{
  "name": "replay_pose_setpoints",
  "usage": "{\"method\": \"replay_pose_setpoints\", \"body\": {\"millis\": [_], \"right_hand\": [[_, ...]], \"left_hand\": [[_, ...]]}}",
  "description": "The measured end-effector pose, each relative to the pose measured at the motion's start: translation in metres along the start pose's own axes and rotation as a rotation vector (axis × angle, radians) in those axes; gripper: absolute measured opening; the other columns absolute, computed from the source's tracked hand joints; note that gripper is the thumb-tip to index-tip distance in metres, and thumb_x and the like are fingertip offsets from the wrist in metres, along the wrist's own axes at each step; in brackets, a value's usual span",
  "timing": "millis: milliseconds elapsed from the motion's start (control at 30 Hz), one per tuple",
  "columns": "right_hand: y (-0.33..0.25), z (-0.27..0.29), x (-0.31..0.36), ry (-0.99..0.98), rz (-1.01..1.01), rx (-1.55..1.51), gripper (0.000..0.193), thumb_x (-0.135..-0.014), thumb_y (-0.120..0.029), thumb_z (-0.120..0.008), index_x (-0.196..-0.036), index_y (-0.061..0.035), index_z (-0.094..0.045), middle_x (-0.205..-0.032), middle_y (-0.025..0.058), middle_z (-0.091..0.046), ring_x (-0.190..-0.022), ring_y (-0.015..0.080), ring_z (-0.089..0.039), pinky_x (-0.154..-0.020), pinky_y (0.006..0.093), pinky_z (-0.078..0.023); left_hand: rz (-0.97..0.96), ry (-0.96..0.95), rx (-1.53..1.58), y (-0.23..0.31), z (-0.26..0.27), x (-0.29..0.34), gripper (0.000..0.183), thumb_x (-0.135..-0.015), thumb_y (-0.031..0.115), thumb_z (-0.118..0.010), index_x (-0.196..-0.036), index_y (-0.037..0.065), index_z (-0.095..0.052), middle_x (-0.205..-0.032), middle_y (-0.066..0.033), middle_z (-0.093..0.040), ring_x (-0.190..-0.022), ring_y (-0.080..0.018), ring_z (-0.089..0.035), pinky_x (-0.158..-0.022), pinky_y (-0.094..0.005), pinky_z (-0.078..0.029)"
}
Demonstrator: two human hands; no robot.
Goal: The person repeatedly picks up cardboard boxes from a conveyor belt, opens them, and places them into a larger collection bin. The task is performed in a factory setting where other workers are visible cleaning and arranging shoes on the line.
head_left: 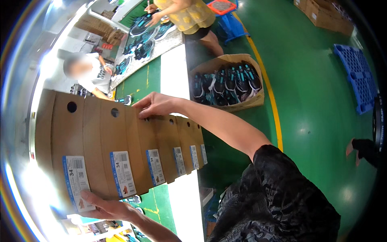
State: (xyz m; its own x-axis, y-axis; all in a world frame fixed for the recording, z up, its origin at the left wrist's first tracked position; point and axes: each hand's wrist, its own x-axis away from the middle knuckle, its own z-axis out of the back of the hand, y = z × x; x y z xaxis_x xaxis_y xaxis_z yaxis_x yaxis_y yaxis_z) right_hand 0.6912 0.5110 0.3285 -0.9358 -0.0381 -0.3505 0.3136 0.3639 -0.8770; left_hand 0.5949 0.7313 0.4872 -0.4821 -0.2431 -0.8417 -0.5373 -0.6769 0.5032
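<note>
Running from far L to mid view: tan cardboard shoeboxes point(115, 137), matte, crisp-edged slabs set face to face in a tight row, w/ round punched holes point(71, 107) in the upper part & blue-and-white paper labels point(121, 173) lower down. L hand point(109, 207) at low L grips the leftmost box: thumb flat on its label, other fingers hidden past the lower edge. Behind, upper L, a co-worker point(94, 74) in a white short-sleeved top. Next, R hand point(159, 104) at the upper edge of the mid boxes, fingers bent, touching cardboard; can't tell if they pinch. Above it, a mottled grey worktop point(173, 40) bears black-and-teal trainers point(139, 30); a 2nd person point(187, 16) in a yellow patterned top works there. Smooth white strip point(183, 201) runs down the middle. R of it, an open corrugated carton point(260, 94) packed w/ more dark trainers point(229, 80), teal trim; nr it, a blue plastic stool point(234, 28). Black sleeve point(278, 193), crinkly fabric, lower R. Green floor point(310, 121), slightly shiny, w/ curved-looking yellow line point(277, 125). Far R: blue plastic pallet point(356, 76), lattice top.
</note>
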Motion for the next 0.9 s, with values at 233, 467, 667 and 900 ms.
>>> {"method": "replay_pose_setpoints", "body": {"millis": [233, 467, 667, 900], "right_hand": [[0.011, 0.008, 0.011, 0.024, -0.100, 0.094, 0.036, -0.080, -0.013, -0.065, -0.115, -0.0070, -0.060, -0.102, 0.0044, -0.065, -0.088, 0.0098, -0.059, -0.079, 0.0226, -0.047], [0.060, 0.016, 0.039, 0.089, -0.169, -0.175, 0.039, -0.080, -0.019, -0.069, -0.113, -0.0006, -0.059, -0.102, 0.0061, -0.065, -0.090, 0.0105, -0.059, -0.077, 0.0212, -0.046], [0.123, 0.055, 0.074, 0.404, -0.053, 0.525, 0.046, -0.078, -0.034, -0.066, -0.114, -0.0064, -0.060, -0.099, 0.0112, -0.066, -0.089, 0.0195, -0.062, -0.079, 0.0315, -0.048], [0.180, 0.002, 0.135, 0.581, -0.465, 0.533, 0.072, -0.071, -0.037, -0.071, -0.125, 0.0025, -0.045, -0.118, 0.0212, -0.053, -0.112, 0.0320, -0.051, -0.093, 0.0371, -0.041]], "left_hand": [[-0.041, 0.021, -0.051, -0.007, 0.004, -0.002, 0.076, -0.080, 0.055, -0.049, -0.132, 0.005, -0.027, -0.123, -0.0208, -0.043, -0.108, -0.0319, -0.050, -0.086, -0.0499, -0.050], [-0.096, 0.066, 0.058, 0.001, -0.003, 0.003, 0.060, -0.079, 0.051, -0.056, -0.111, 0.001, -0.043, -0.107, -0.0164, -0.051, -0.095, -0.0252, -0.054, -0.077, -0.0461, -0.051], [-0.019, -0.031, -0.019, 0.009, -0.001, 0.003, 0.078, -0.082, 0.054, -0.049, -0.136, 0.006, -0.019, -0.128, -0.0220, -0.039, -0.111, -0.0329, -0.048, -0.089, -0.0491, -0.050], [-0.034, 0.007, -0.011, -0.001, 0.002, 0.000, 0.074, -0.082, 0.052, -0.051, -0.133, 0.005, -0.025, -0.126, -0.0214, -0.041, -0.110, -0.0318, -0.049, -0.088, -0.0488, -0.050]]}}
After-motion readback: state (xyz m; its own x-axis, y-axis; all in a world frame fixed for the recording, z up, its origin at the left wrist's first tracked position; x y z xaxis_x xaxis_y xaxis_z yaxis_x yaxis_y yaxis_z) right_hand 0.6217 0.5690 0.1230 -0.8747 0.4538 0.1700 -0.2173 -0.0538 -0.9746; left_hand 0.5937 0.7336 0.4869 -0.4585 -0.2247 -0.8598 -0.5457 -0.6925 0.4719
